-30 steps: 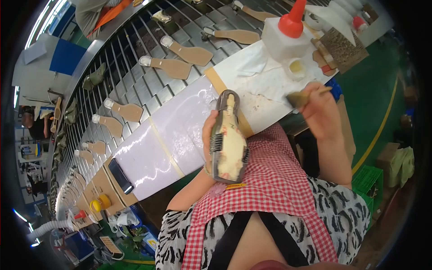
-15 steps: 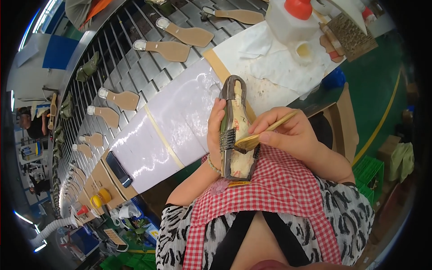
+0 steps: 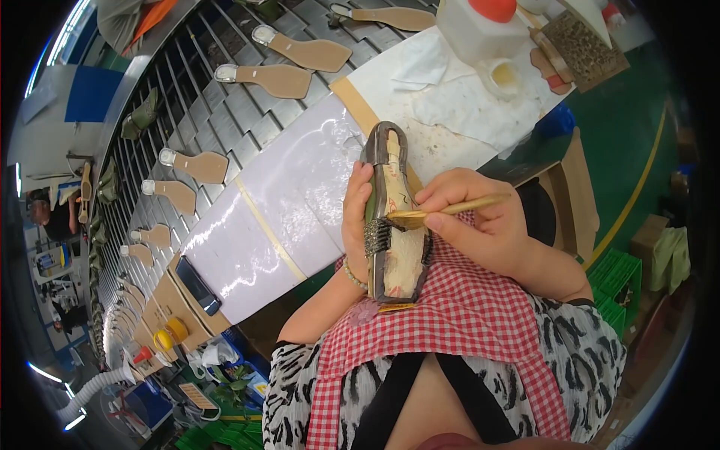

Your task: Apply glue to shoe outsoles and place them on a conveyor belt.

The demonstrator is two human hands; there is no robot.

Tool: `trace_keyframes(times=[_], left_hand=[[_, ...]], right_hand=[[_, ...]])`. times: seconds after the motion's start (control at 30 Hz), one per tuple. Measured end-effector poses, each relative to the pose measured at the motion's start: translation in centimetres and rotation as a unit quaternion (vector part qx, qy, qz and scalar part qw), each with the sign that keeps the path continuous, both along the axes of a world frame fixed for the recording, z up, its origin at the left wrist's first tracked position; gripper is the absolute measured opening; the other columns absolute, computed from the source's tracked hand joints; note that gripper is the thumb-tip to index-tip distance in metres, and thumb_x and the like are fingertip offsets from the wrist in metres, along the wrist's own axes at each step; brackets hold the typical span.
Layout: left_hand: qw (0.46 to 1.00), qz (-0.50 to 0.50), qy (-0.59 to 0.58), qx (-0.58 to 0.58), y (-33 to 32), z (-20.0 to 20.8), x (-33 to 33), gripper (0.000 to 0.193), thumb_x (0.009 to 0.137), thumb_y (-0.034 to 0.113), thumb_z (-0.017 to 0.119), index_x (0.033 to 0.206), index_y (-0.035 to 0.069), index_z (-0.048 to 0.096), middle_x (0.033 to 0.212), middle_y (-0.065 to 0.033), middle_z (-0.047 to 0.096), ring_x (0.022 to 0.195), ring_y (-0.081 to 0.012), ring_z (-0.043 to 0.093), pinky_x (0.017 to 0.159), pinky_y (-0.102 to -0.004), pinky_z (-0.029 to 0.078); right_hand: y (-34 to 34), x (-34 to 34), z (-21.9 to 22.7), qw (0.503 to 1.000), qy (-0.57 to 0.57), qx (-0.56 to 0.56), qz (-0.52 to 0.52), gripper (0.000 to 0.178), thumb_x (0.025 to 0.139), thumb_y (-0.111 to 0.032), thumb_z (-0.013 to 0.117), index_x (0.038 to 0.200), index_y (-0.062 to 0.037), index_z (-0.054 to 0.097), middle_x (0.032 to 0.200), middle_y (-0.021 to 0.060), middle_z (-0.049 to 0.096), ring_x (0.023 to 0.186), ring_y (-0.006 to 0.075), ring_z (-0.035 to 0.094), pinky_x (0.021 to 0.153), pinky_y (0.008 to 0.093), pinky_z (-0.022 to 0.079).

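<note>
Shoe (image 3: pixel 405 259), pale underside up, is held at the near R corner of the glossy whitish sheet (image 3: pixel 292 202), in front of the checked apron (image 3: pixel 420 326), narrow end pointing away from the body. L hand (image 3: pixel 355 217) is clamped on the shoe's L side, fingers tog. & straight along it, thumb hidden; bead bracelet (image 3: pixel 355 278) on that wrist. R hand (image 3: pixel 484 229), R of the sheet, has thumb & fingers pinched on a wooden brush (image 3: pixel 466 205), handle pointing R; bristles look to be touching the underside nr mid-length.

White paper (image 3: pixel 442 156) adjoins the sheet's R end, tan strip (image 3: pixel 355 105) btwn. On it, R of the sheet: crumpled white cloth (image 3: pixel 457 112), open jar (image 3: pixel 501 77) w/ yellowish stuff, & white bottle (image 3: pixel 480 37) w/ red top just behind. Slatted conveyor (image 3: pixel 232 124) runs along the sheet's far side, w/ tan soles (image 3: pixel 274 81) on it. Phone (image 3: pixel 197 285) lies at the sheet's L end, on cardboard (image 3: pixel 161 304); yellow item (image 3: pixel 171 332) farther L, kind unclear. Green crate (image 3: pixel 619 285) is well apart, R of the sheet.
</note>
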State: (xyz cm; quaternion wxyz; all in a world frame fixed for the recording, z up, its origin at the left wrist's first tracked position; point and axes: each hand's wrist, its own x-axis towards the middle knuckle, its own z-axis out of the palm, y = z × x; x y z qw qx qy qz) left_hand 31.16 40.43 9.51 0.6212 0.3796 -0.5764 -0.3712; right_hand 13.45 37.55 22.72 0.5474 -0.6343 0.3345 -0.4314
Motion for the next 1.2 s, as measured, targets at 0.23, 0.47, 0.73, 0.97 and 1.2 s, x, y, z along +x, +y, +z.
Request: trace_keyframes(times=[0.23,0.47,0.73,0.97,1.2], left_hand=[[0.993,0.049,-0.083,-0.068,-0.4,0.3,0.3,0.077,0.076,0.010,0.076,0.138,0.010,0.030,0.144,-0.0170,0.034,0.132,-0.0343,0.039,0.108,-0.0448,0.036],[0.987,0.078,-0.123,-0.062,-0.2,0.1,0.8,0.084,0.070,0.016,0.083,0.137,0.007,0.033,0.138,-0.0218,0.043,0.131,-0.0408,0.040,0.110,-0.0489,0.032],[0.993,0.033,-0.092,-0.067,-0.3,1.1,0.7,0.076,0.079,0.006,0.074,0.139,0.013,0.027,0.148,-0.0140,0.027,0.132,-0.0270,0.039,0.105,-0.0398,0.041],[0.993,0.034,-0.097,-0.060,-0.3,0.7,0.6,0.081,0.076,0.008,0.077,0.139,0.013,0.026,0.148,-0.0146,0.026,0.131,-0.0267,0.040,0.105,-0.0395,0.041],[0.992,0.035,-0.095,-0.074,-0.3,1.1,0.2,0.082,0.076,0.008,0.078,0.139,0.013,0.025,0.148,-0.0148,0.027,0.133,-0.0269,0.038,0.106,-0.0403,0.040]], right_hand=[[-0.1,-0.2,0.8,0.991,0.028,-0.125,0.043,0.013,0.078,0.004,0.068,0.091,0.0006,0.065,0.093,0.0143,0.064,0.088,0.0212,0.063,0.077,0.0277,0.048],[0.1,-0.2,0.3,0.991,-0.057,0.072,0.097,0.011,0.080,0.002,0.066,0.091,0.0016,0.065,0.096,0.0142,0.064,0.088,0.0168,0.062,0.076,0.0269,0.048],[0.1,0.2,0.5,0.997,0.003,-0.064,0.040,0.010,0.081,0.004,0.065,0.091,0.0009,0.063,0.093,0.0111,0.064,0.085,0.0169,0.062,0.077,0.0278,0.048],[-0.2,-0.1,0.3,0.986,-0.074,0.094,0.112,0.008,0.082,0.002,0.064,0.091,0.0014,0.064,0.095,0.0127,0.064,0.088,0.0156,0.061,0.078,0.0271,0.047],[-0.4,0.0,0.6,0.996,0.034,-0.078,0.011,0.011,0.079,0.003,0.066,0.089,0.0005,0.065,0.092,0.0136,0.064,0.086,0.0198,0.063,0.076,0.0287,0.048]])
